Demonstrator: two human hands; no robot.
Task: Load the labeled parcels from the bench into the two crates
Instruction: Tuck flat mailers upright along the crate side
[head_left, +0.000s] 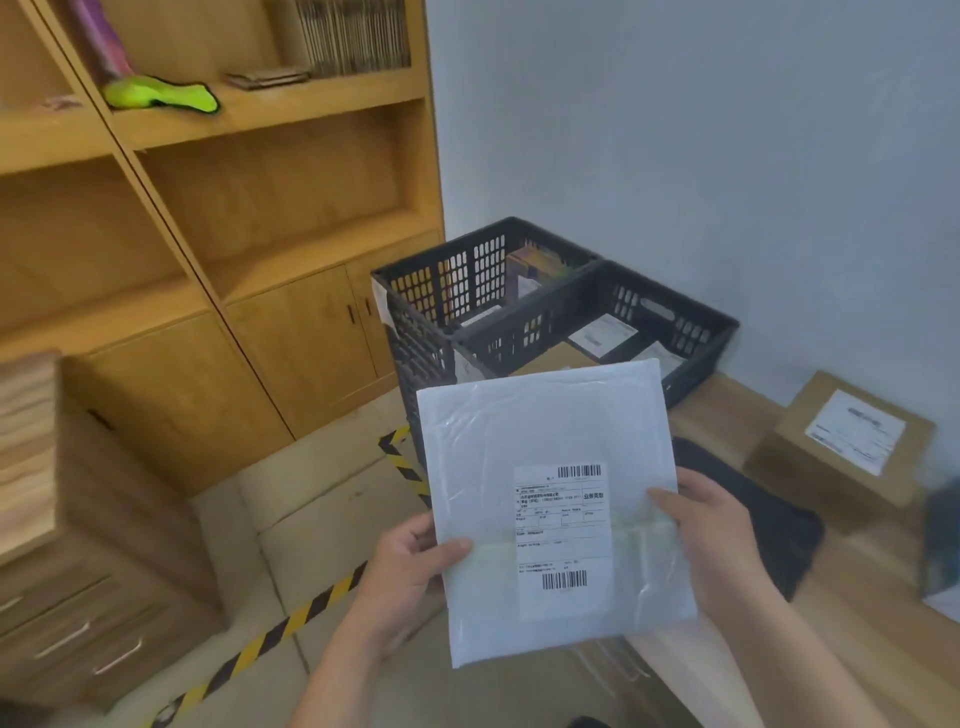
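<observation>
Mailer (519, 441) held label-up before 2 crates (670, 312).
Left hand (410, 566) and right hand (711, 530) pinch its side edges, probably so the label reads clearly.

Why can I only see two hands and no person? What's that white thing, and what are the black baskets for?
The camera sits on the person's head and looks down, so only their hands show. The left hand and the right hand each hold one side of a flat white parcel with a printed label. Behind it stand the left crate and the right crate, black and side by side, with parcels already inside; that is where parcels go. At the right, on the wooden bench, lies a labelled cardboard box.
</observation>
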